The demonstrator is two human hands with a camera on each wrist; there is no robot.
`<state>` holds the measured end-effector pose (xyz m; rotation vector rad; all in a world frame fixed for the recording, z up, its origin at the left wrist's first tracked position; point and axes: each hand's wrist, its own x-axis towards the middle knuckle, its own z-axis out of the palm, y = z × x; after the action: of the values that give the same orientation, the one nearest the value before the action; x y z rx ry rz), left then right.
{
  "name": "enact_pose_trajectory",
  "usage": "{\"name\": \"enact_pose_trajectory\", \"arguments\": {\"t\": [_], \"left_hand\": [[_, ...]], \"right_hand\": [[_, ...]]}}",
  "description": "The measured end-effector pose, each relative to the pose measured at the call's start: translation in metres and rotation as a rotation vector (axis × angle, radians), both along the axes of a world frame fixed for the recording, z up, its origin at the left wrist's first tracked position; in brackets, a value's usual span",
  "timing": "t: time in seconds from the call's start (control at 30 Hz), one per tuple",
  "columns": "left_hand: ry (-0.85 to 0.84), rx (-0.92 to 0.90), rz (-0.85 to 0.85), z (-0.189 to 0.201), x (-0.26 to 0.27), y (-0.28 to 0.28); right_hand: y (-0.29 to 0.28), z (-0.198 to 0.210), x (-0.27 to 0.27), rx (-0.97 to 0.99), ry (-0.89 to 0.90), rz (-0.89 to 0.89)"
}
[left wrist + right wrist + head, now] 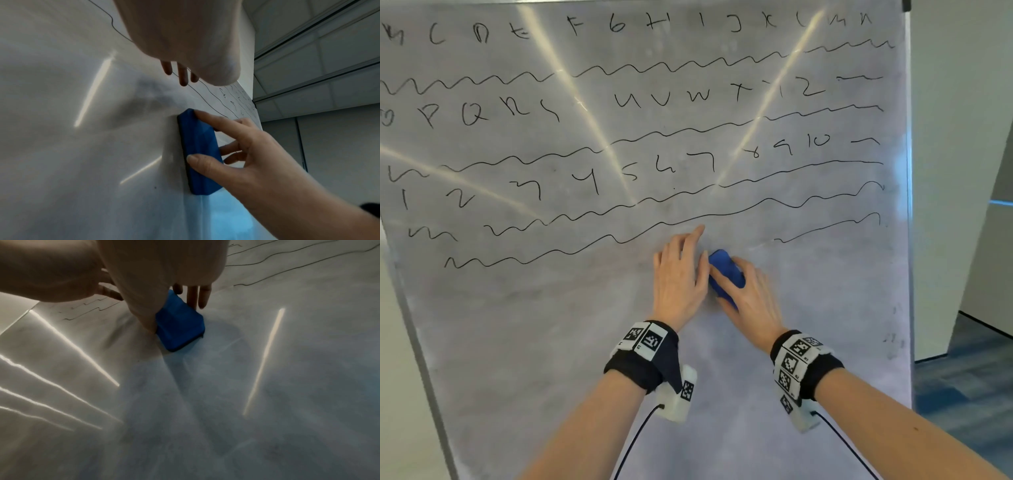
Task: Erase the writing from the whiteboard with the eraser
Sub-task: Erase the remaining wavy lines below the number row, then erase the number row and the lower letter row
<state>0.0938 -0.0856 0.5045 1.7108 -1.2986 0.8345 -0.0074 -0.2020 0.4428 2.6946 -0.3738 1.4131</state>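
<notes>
A large whiteboard (551, 325) carries rows of black letters, numbers and wavy lines (599, 102) over its upper half; the lower half is smudged grey with no writing. The blue eraser (726, 274) lies flat against the board just below the lowest wavy line (551, 255). My right hand (751, 296) grips the eraser (197, 151) between thumb and fingers (207, 116). My left hand (681, 270) lies flat on the board right beside the eraser's left side, fingers straight and pointing up. In the right wrist view the eraser (179, 324) shows under my right hand (160, 272).
The board's metal frame runs down the left (414, 325) and right (909, 240) edges. Beyond the right edge are a pale wall and blue-grey carpet (962, 394). Faint marks sit near the board's lower right (893, 342). Cables hang from both wristbands.
</notes>
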Motion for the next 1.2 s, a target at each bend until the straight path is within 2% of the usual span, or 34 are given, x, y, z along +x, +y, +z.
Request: {"name": "enact_pose_trajectory", "arguments": {"t": [0.07, 0.2, 0.3, 0.43, 0.57, 0.63, 0.7, 0.8, 0.87, 0.97, 1.07, 1.13, 1.2], "left_hand": [[-0.007, 0.014, -0.022, -0.002, -0.005, -0.006], [-0.048, 0.025, -0.021, -0.006, -0.006, -0.011], [-0.056, 0.010, 0.002, -0.009, -0.004, -0.013], [-0.016, -0.021, 0.050, -0.007, -0.014, -0.034], [0.001, -0.029, 0.063, -0.001, -0.038, -0.060], [-0.011, -0.031, 0.084, 0.000, -0.043, -0.066], [-0.013, -0.039, 0.119, -0.004, -0.047, -0.070], [0.005, -0.039, 0.150, -0.009, -0.055, -0.077], [0.018, -0.044, 0.164, -0.010, -0.064, -0.085], [0.028, -0.057, 0.172, -0.007, -0.076, -0.094], [0.013, -0.048, 0.205, -0.005, -0.081, -0.097], [-0.005, -0.040, 0.238, -0.006, -0.079, -0.096], [-0.009, -0.035, 0.263, -0.008, -0.079, -0.096]], "right_hand": [[-0.015, -0.001, -0.010, 0.044, -0.035, 0.016], [-0.062, -0.003, -0.041, 0.256, -0.263, -0.054], [-0.068, -0.001, -0.036, 0.339, -0.345, -0.103], [-0.037, -0.003, -0.015, 0.125, -0.198, 0.006], [-0.068, -0.004, -0.039, -0.069, -0.054, 0.072], [-0.098, -0.004, -0.060, -0.029, -0.081, 0.048], [-0.123, 0.001, -0.077, 0.110, -0.191, -0.002], [-0.125, 0.012, -0.075, 0.249, -0.323, -0.051], [-0.108, 0.016, -0.063, 0.150, -0.278, -0.011], [-0.085, 0.008, -0.046, 0.016, -0.113, 0.072], [-0.105, 0.005, -0.059, -0.107, -0.063, 0.093], [-0.132, 0.005, -0.081, -0.077, -0.108, 0.068], [-0.152, 0.008, -0.100, 0.044, -0.194, 0.006]]}}
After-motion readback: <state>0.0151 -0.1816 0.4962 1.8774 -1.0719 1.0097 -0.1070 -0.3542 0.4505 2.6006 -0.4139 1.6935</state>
